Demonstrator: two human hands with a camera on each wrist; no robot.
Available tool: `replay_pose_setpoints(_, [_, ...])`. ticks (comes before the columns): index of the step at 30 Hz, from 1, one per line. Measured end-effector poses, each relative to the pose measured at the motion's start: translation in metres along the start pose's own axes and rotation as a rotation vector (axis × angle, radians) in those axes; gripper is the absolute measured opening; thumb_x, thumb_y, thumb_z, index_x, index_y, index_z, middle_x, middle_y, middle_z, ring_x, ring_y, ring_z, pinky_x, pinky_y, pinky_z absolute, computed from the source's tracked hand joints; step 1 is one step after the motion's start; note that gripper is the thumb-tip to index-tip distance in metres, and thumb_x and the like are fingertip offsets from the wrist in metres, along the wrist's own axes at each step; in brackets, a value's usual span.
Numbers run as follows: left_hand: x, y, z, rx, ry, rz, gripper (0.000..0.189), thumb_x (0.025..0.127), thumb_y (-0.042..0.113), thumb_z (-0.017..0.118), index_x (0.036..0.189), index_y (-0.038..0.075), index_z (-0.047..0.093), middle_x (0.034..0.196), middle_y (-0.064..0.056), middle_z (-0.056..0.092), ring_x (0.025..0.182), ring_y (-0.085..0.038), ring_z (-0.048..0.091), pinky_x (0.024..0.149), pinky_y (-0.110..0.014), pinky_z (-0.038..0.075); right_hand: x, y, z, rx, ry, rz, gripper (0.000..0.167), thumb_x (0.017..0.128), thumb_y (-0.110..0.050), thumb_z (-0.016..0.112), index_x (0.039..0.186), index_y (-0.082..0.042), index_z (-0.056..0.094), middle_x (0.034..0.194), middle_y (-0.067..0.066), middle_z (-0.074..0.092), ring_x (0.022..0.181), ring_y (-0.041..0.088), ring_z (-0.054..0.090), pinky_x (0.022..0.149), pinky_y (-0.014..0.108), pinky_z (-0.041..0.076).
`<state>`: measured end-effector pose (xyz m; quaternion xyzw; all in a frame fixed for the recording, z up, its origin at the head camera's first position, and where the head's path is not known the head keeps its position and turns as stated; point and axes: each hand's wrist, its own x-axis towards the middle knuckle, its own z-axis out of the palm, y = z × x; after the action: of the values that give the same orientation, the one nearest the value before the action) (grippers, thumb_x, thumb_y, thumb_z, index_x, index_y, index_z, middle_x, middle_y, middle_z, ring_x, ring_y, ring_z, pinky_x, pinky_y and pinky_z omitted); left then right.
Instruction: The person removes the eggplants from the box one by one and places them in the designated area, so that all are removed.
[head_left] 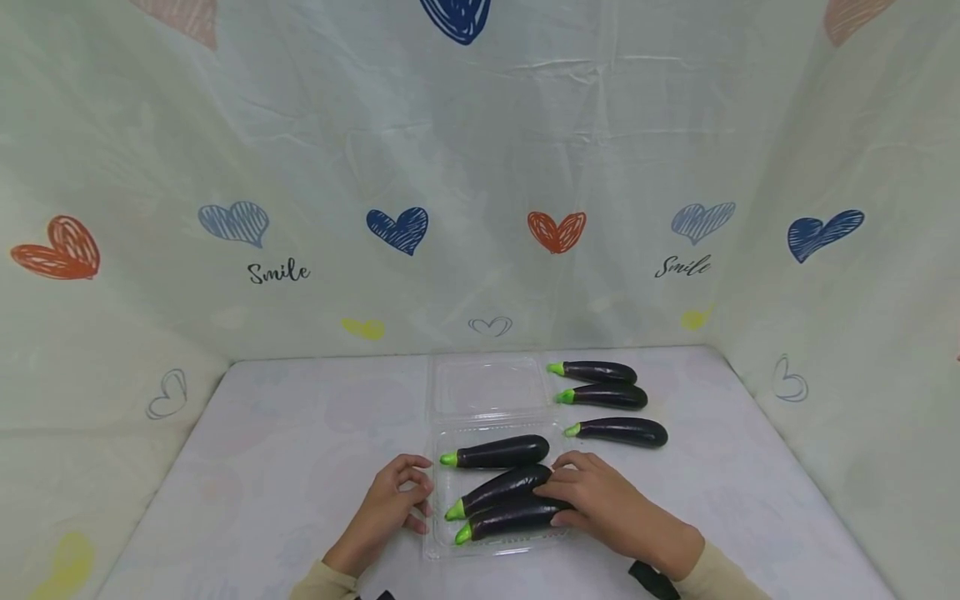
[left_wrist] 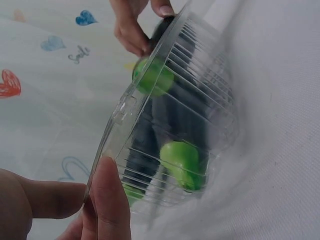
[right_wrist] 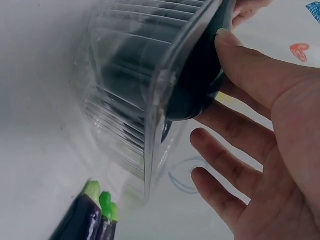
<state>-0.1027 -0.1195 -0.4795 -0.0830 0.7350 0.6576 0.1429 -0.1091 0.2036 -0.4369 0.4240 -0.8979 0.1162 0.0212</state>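
Observation:
A clear plastic clamshell container (head_left: 429,537) lies with its lid (head_left: 491,387) folded back. Three eggplants are in its tray: a back one (head_left: 502,452), a middle one (head_left: 502,490) and a front one (head_left: 517,515), green stems toward the left. My left hand (head_left: 393,496) pinches the tray's left rim between thumb and finger, as the left wrist view shows. With thumb and forefinger, my right hand (head_left: 596,504) grips the blunt dark end of the front eggplant (right_wrist: 197,90); its other fingers are spread beside the tray's rim.
Right of the lid and tray, three more eggplants lie on the white-covered table (head_left: 300,450): a far one (head_left: 600,372), one just in front (head_left: 607,396) and a nearer one (head_left: 626,431). A heart-printed curtain (head_left: 480,275) surrounds the table's back and sides.

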Motion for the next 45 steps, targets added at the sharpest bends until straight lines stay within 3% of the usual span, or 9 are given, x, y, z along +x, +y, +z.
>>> replay_pose_setpoints(7, [0.000, -0.001, 0.000, -0.005, 0.000, 0.002, 0.034, 0.100, -0.004, 0.060, 0.133, -0.008, 0.051, 0.097, -0.009, 0.061, 0.070, -0.018, 0.063, 0.054, -0.033, 0.061, -0.005, 0.004, -0.005, -0.019, 0.059, -0.021, 0.035, 0.086, -0.022, 0.087, 0.119, -0.017, 0.079, 0.109, -0.010, 0.074, 0.113, 0.019, 0.061, 0.097, 0.041, 0.056])
replay_pose_setpoints(14, [0.001, -0.002, 0.000, -0.005, 0.001, 0.000, 0.035, 0.100, -0.005, 0.060, 0.133, -0.008, 0.051, 0.097, -0.008, 0.061, 0.070, -0.018, 0.063, 0.053, -0.033, 0.061, -0.011, 0.009, -0.007, -0.070, 0.183, -0.091, 0.039, 0.079, -0.021, 0.090, 0.116, -0.016, 0.079, 0.105, -0.009, 0.073, 0.109, 0.019, 0.061, 0.092, 0.039, 0.057])
replay_pose_setpoints(19, [0.002, -0.003, 0.000, -0.004, 0.002, 0.000, 0.035, 0.100, -0.005, 0.060, 0.133, -0.008, 0.051, 0.097, -0.008, 0.061, 0.070, -0.018, 0.062, 0.053, -0.033, 0.060, -0.013, 0.011, -0.012, -0.071, 0.196, -0.076, 0.041, 0.078, -0.019, 0.092, 0.117, -0.016, 0.079, 0.105, -0.010, 0.074, 0.109, 0.019, 0.061, 0.093, 0.041, 0.057])
replay_pose_setpoints(29, [0.002, -0.004, -0.001, -0.013, -0.005, 0.000, 0.035, 0.100, -0.006, 0.059, 0.134, -0.008, 0.050, 0.097, -0.008, 0.061, 0.071, -0.018, 0.062, 0.053, -0.032, 0.060, -0.020, 0.017, -0.023, -0.053, 0.159, 0.037, 0.042, 0.080, -0.017, 0.091, 0.120, -0.020, 0.079, 0.110, -0.012, 0.076, 0.113, 0.021, 0.061, 0.093, 0.044, 0.059])
replay_pose_setpoints(36, [0.003, -0.004, -0.001, -0.010, -0.005, 0.001, 0.036, 0.100, -0.005, 0.059, 0.134, -0.008, 0.050, 0.097, -0.007, 0.061, 0.071, -0.018, 0.062, 0.053, -0.032, 0.060, -0.028, 0.027, -0.024, -0.070, 0.236, 0.018, 0.044, 0.077, -0.016, 0.093, 0.118, -0.018, 0.078, 0.109, -0.011, 0.074, 0.110, 0.020, 0.063, 0.090, 0.047, 0.058])
replay_pose_setpoints(45, [0.002, -0.004, -0.001, -0.014, -0.008, 0.004, 0.036, 0.099, -0.005, 0.059, 0.134, -0.008, 0.050, 0.096, -0.007, 0.060, 0.071, -0.018, 0.062, 0.053, -0.032, 0.060, -0.036, 0.038, -0.025, -0.096, 0.241, 0.045, 0.042, 0.077, -0.018, 0.092, 0.117, -0.017, 0.078, 0.110, -0.010, 0.074, 0.110, 0.019, 0.063, 0.090, 0.048, 0.058])
